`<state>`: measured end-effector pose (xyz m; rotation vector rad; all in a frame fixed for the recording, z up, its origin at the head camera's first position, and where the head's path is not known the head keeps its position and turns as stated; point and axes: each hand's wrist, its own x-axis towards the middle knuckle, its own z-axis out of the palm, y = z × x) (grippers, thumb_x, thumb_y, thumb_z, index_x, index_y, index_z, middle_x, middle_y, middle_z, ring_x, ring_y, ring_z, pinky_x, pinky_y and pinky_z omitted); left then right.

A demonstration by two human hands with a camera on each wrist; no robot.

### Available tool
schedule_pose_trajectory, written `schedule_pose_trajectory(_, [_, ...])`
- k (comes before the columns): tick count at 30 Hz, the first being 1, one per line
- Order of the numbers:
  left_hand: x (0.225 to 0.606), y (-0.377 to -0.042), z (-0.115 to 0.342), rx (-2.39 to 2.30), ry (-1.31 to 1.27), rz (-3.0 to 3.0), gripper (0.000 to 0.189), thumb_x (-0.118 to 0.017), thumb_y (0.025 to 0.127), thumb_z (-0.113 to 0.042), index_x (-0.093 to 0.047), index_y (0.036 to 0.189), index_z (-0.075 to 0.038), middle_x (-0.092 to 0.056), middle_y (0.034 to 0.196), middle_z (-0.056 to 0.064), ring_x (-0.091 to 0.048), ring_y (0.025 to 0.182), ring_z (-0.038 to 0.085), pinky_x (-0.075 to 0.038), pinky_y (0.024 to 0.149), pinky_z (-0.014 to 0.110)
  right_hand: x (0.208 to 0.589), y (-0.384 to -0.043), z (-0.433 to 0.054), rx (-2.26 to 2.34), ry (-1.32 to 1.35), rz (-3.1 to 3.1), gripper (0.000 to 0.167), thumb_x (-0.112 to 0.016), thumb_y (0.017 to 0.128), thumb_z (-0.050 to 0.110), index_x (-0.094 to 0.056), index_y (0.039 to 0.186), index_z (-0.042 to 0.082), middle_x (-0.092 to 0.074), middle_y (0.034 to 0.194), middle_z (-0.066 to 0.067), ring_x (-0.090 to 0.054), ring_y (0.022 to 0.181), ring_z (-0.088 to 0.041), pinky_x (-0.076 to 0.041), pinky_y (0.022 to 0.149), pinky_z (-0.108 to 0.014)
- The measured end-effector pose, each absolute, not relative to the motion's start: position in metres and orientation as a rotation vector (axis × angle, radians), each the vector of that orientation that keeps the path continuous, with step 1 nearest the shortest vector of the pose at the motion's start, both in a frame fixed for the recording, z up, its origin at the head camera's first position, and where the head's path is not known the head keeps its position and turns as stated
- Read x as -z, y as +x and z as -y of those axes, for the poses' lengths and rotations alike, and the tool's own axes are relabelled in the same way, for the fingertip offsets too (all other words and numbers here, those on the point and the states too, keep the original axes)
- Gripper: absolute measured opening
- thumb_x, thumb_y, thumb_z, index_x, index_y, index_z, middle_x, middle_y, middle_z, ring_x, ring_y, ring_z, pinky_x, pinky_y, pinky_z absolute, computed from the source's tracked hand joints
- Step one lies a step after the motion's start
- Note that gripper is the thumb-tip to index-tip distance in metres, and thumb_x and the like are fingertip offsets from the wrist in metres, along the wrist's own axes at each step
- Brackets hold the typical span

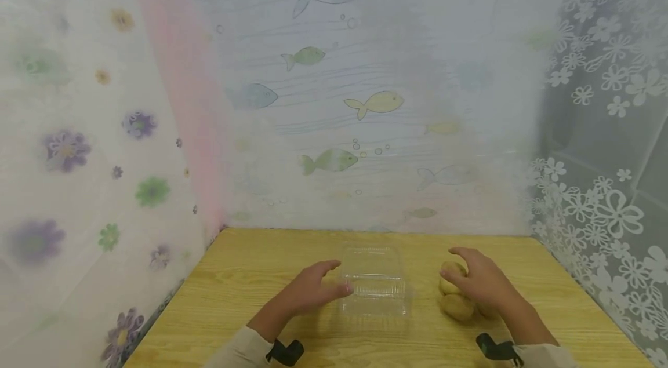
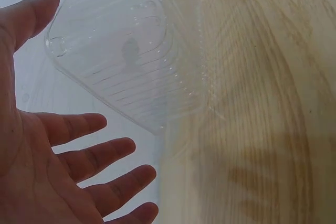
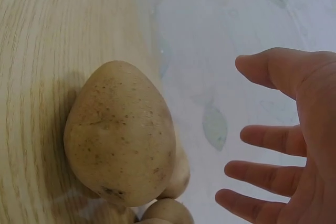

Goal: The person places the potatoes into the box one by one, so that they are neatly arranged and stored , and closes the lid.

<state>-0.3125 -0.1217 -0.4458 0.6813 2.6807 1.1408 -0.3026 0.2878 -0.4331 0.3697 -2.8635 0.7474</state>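
Observation:
A clear plastic clamshell box (image 1: 373, 284) stands near the middle of the wooden table, its lid raised at the back. Just left of it is my left hand (image 1: 313, 288), fingers spread and holding nothing; the left wrist view shows the palm facing the clear box (image 2: 126, 51). Several potatoes (image 1: 457, 306) lie in a small group on the right. Above and beside them hovers my right hand (image 1: 482, 280), partly hiding them. In the right wrist view its fingers are extended and apart from the nearest potato (image 3: 121, 135).
The wooden table (image 1: 250, 258) meets a fish-print curtain (image 1: 376, 182) at its back edge. A flower-print curtain (image 1: 78, 194) hangs along the left, and a translucent floral sheet (image 1: 600, 223) on the right. Dark cameras are strapped to both wrists.

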Motion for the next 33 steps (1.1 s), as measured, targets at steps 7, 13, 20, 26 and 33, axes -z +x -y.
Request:
schedule_pose_trajectory(7, [0.45,-0.306,0.119,-1.172,0.697,-2.644,0.081,-0.06,0.096,-0.066,-0.044,0.157,-0.015,-0.045,0.16,0.011,-0.045,0.144,0.041,-0.042,0.11,0.065,0.439,-0.301,-0.289,-0.789,0.321,2.858,0.081,-0.059,0.098,0.064,-0.052,0.148,0.002,-0.05,0.15,-0.03,-0.049,0.133,-0.054,-0.045,0.1,-0.069])
schedule_pose_trajectory(13, [0.455,-0.301,0.118,-1.186,0.682,-2.617,0.083,-0.062,0.094,-0.066,-0.042,0.158,-0.018,-0.043,0.161,0.008,-0.042,0.147,0.038,-0.041,0.111,0.064,0.442,-0.302,-0.292,-0.821,0.297,2.874,0.081,-0.06,0.099,0.062,-0.049,0.149,0.0,-0.052,0.148,-0.029,-0.066,0.087,-0.021,-0.053,0.091,-0.059])
schedule_pose_trajectory(20, [0.46,-0.292,0.118,-1.162,0.72,-2.674,0.083,-0.067,0.094,-0.061,-0.042,0.158,-0.016,-0.044,0.161,0.01,-0.042,0.147,0.038,-0.039,0.112,0.065,0.445,-0.302,-0.296,-0.828,0.309,2.84,0.075,-0.061,0.1,0.057,-0.05,0.148,0.0,-0.052,0.147,-0.03,-0.069,0.1,-0.03,-0.055,0.09,-0.058])
schedule_pose_trajectory(26, [0.464,-0.283,0.117,-1.098,0.742,-2.758,0.094,-0.068,0.088,-0.069,-0.039,0.16,-0.016,-0.043,0.162,0.008,-0.043,0.146,0.038,-0.04,0.112,0.066,0.45,-0.306,-0.302,-0.796,0.314,2.838,0.071,-0.061,0.102,0.053,-0.052,0.147,0.0,-0.052,0.147,-0.031,-0.051,0.131,-0.055,-0.047,0.098,-0.068])
schedule_pose_trajectory(33, [0.468,-0.281,0.115,-1.015,0.82,-2.81,0.097,-0.071,0.086,-0.068,-0.037,0.16,-0.015,-0.042,0.162,0.007,-0.046,0.144,0.038,-0.044,0.107,0.065,0.454,-0.307,-0.308,-0.801,0.275,2.852,0.07,-0.063,0.101,0.052,-0.054,0.145,-0.001,-0.053,0.146,-0.032,-0.046,0.134,-0.058,-0.044,0.1,-0.071])
